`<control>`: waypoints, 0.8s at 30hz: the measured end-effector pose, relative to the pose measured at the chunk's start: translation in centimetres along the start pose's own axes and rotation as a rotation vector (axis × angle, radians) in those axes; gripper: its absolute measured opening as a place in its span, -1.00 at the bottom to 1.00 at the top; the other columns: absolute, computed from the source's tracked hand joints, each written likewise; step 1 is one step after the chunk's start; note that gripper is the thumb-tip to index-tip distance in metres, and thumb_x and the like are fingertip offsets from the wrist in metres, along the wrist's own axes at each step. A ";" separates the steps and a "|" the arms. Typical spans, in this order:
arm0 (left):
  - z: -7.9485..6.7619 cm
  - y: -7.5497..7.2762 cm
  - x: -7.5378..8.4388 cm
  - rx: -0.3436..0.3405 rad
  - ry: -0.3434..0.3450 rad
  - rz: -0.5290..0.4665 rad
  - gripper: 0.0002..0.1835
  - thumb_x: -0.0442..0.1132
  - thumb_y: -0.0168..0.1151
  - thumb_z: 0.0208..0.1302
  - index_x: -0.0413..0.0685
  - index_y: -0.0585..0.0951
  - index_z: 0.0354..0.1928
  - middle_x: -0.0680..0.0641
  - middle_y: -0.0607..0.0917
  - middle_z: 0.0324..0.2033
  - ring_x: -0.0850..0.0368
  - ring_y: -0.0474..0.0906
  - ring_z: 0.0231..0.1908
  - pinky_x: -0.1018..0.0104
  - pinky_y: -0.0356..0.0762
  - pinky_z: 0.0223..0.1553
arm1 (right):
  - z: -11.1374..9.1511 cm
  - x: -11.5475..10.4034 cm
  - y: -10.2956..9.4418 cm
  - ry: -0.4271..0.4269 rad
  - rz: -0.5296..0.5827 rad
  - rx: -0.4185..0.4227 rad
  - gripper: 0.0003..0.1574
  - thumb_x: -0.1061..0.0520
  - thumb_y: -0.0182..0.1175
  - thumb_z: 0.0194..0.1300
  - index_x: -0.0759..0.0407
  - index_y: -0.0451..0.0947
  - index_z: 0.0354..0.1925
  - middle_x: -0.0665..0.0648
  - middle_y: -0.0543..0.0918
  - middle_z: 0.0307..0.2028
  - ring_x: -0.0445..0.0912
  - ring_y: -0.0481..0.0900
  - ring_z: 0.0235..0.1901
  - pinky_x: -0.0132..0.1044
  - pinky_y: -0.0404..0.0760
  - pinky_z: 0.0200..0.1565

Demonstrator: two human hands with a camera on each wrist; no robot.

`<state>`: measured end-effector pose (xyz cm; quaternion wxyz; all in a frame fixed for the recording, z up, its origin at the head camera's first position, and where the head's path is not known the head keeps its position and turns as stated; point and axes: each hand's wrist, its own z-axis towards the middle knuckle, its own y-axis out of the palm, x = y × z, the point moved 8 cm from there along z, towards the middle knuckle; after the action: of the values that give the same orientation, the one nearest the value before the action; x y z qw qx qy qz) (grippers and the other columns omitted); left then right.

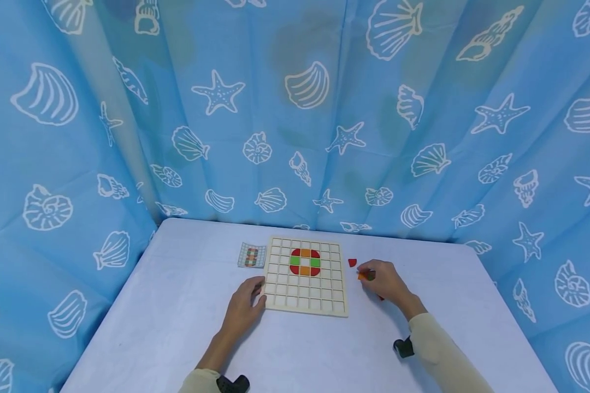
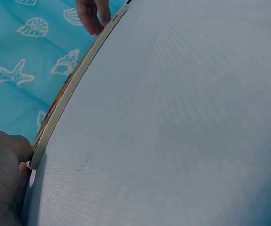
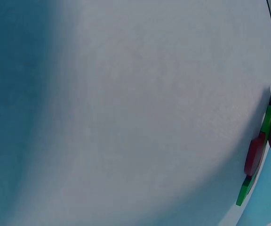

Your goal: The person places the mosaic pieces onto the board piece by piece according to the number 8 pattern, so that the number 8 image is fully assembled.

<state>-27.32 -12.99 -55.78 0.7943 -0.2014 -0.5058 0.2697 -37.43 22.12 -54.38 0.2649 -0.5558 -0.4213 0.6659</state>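
Note:
A pale wooden grid board (image 1: pixel 305 303) lies on the table, with a ring of red, orange and green tiles (image 1: pixel 295 261) set in its upper middle cells. My left hand (image 1: pixel 246 305) holds the board's left edge, thumb and fingers at the rim; the left wrist view shows the thumb (image 2: pixel 18 147) against the board's corner. Right of the board, my right hand (image 1: pixel 384 281) pinches an orange tile (image 1: pixel 361 277) low over the table. A green tile (image 3: pixel 267 121) and a red tile (image 3: pixel 254 155) lie by its fingers, partly hidden by the hand in the head view.
A small pattern card (image 1: pixel 251 255) with a coloured figure lies against the board's upper left side. One loose red tile (image 1: pixel 352 262) sits between board and right hand. A blue shell-print curtain (image 1: pixel 275 136) stands round the white table (image 1: pixel 177 284).

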 end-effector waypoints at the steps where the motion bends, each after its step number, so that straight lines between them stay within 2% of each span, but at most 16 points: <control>1: 0.0 0.0 0.0 0.002 0.004 -0.001 -0.50 -0.42 0.35 0.15 -0.21 0.51 0.16 -0.12 0.60 0.04 0.03 0.56 0.08 0.32 0.56 0.13 | 0.0 -0.1 0.0 0.000 -0.003 0.002 -0.55 0.19 0.44 0.10 0.11 0.67 0.01 0.08 0.66 -0.07 -0.04 0.56 -0.13 -0.06 0.68 0.03; 8: -0.1 -0.1 0.4 0.013 0.035 0.020 -0.50 -0.42 0.35 0.14 -0.24 0.50 0.16 -0.14 0.60 0.04 0.00 0.56 0.07 0.27 0.57 0.12 | 0.3 -0.7 0.0 -0.054 -0.055 -0.014 -0.56 0.21 0.44 0.09 0.09 0.68 0.00 0.05 0.67 -0.11 -0.06 0.55 -0.14 -0.07 0.68 0.02; 14: -0.4 0.0 0.4 0.028 0.061 0.012 -0.50 -0.43 0.36 0.12 -0.26 0.50 0.14 -0.15 0.61 0.01 -0.01 0.58 0.04 0.29 0.59 0.09 | 0.1 -0.1 0.1 -0.023 -0.054 -0.012 -0.53 0.21 0.44 0.09 0.09 0.67 0.03 0.08 0.67 -0.09 -0.05 0.54 -0.15 -0.06 0.68 0.02; 24: -0.2 -0.2 0.6 0.028 0.060 0.022 -0.50 -0.41 0.35 0.14 -0.27 0.50 0.16 -0.15 0.60 0.03 -0.01 0.56 0.06 0.28 0.58 0.10 | 0.3 -0.2 0.3 -0.022 -0.064 -0.006 -0.49 0.22 0.44 0.08 0.10 0.66 0.06 0.11 0.66 -0.03 0.00 0.54 -0.07 -0.03 0.66 0.06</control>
<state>-26.90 -12.72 -55.31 0.8089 -0.2036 -0.4757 0.2792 -37.63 21.74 -54.54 0.2797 -0.5356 -0.4439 0.6617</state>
